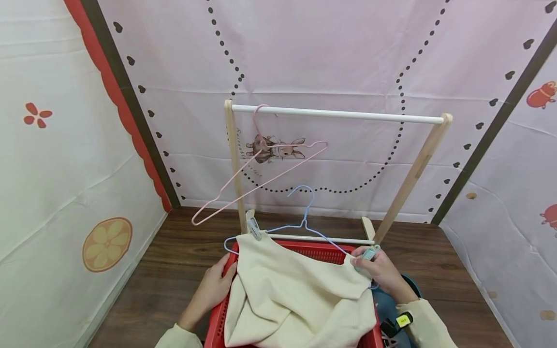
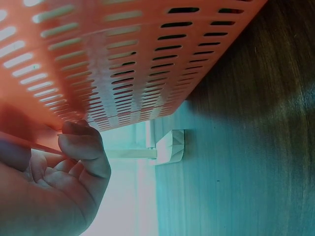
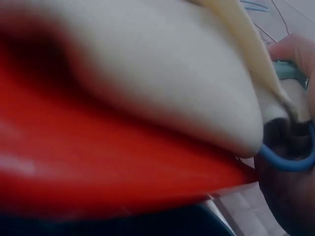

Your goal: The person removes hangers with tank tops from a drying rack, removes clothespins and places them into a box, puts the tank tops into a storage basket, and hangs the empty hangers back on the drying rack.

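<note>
A cream sleeveless garment [image 1: 296,290] lies over a red perforated basket [image 1: 217,316], with a blue hanger [image 1: 306,211] inside its top and the hook sticking up. My left hand [image 1: 214,286] grips the basket's left rim, its fingers curled over the edge in the left wrist view. At the garment's right shoulder, my right hand [image 1: 385,273] pinches a teal clothespin [image 1: 371,253]. A grey clothespin [image 1: 253,228] sits on the left shoulder strap. In the right wrist view, the blue hanger's end loop [image 3: 288,164] shows beside the right hand.
Behind the basket stands a wooden rack with a white rod [image 1: 339,114]. A pink hanger [image 1: 261,185] hangs from its left end. A blue container [image 1: 385,307] stands right of the basket on the dark wooden table [image 1: 143,290]. Printed cloth walls enclose the sides and back.
</note>
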Tool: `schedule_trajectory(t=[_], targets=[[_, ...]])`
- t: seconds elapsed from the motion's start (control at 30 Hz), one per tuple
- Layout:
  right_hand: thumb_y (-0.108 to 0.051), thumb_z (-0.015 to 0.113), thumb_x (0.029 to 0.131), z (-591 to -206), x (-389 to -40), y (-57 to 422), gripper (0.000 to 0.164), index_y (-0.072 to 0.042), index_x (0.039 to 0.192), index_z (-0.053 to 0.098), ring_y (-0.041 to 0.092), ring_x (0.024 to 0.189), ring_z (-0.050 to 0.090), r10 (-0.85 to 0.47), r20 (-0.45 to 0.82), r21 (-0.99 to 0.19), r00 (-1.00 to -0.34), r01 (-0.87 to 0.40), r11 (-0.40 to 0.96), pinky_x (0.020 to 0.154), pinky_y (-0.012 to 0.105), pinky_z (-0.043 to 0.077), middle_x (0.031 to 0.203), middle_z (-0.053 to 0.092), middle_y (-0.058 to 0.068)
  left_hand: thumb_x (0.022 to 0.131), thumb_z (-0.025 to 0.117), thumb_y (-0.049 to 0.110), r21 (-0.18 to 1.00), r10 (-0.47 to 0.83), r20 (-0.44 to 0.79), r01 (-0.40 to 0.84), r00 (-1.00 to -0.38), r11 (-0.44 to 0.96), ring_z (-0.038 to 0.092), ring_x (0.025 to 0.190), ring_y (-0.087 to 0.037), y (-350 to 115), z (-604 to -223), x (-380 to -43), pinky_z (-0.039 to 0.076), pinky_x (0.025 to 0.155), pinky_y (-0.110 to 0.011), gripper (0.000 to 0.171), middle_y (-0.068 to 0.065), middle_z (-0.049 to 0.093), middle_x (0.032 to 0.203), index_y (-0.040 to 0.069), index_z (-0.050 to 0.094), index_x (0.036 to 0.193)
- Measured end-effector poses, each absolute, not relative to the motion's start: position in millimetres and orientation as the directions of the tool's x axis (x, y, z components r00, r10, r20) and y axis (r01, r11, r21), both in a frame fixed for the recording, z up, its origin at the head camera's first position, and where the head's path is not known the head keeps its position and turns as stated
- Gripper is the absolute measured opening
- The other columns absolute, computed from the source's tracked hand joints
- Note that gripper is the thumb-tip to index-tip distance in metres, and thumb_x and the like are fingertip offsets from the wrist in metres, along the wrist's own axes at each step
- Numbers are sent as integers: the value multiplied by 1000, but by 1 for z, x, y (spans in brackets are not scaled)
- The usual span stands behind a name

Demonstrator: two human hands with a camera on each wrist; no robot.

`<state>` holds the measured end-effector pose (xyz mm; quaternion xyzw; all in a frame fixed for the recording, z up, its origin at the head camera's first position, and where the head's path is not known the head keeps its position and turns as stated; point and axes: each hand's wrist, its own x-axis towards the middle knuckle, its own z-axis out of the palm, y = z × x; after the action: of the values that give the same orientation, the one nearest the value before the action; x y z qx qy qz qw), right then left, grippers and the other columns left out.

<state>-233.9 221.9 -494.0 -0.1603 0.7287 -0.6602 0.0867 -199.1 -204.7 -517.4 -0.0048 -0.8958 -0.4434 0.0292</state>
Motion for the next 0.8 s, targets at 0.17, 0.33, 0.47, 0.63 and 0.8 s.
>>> schedule_trajectory(t=[0.17, 0.33, 0.47, 0.63, 0.8], targets=[[-6, 63, 96, -499, -238, 224, 23, 14, 105, 57, 9, 67, 67, -317, 88, -978, -944, -142, 151, 61, 28, 57, 81, 69, -4, 103, 53, 17, 784, -13, 70, 47, -997, 619, 63, 77, -18, -203, -518, -199, 54, 69, -35, 41, -19, 68, 105, 4, 50, 142], [-12, 67, 94, -501, -240, 224, 21, 7, 103, 61, 11, 66, 68, -284, 45, -969, -958, -112, 222, 61, 28, 57, 79, 70, -3, 103, 53, 18, 790, -13, 68, 46, -998, 611, 63, 73, -17, -205, -520, -201, 54, 66, -33, 38, -17, 68, 101, 8, 52, 140], [-12, 67, 94, -503, -240, 222, 24, 9, 104, 61, 10, 64, 67, -274, 37, -967, -961, -103, 233, 59, 27, 56, 79, 69, -2, 103, 53, 18, 796, -4, 60, 45, -998, 603, 63, 71, -17, -206, -521, -202, 54, 63, -32, 37, -17, 67, 98, 7, 52, 139], [-13, 68, 94, -502, -240, 220, 25, 9, 104, 62, 10, 65, 67, -258, 21, -968, -966, -84, 238, 59, 27, 56, 80, 69, 1, 104, 52, 18, 784, 2, 54, 43, -999, 619, 65, 79, -20, -207, -521, -204, 55, 68, -35, 40, -20, 67, 108, 5, 49, 142], [-15, 70, 93, -501, -241, 221, 24, 6, 102, 64, 12, 66, 67, -251, 11, -958, -968, -82, 274, 60, 27, 55, 81, 69, 4, 105, 51, 21, 782, 13, 46, 44, -999, 622, 65, 85, -22, -206, -520, -203, 55, 74, -39, 44, -22, 65, 117, 5, 46, 145]])
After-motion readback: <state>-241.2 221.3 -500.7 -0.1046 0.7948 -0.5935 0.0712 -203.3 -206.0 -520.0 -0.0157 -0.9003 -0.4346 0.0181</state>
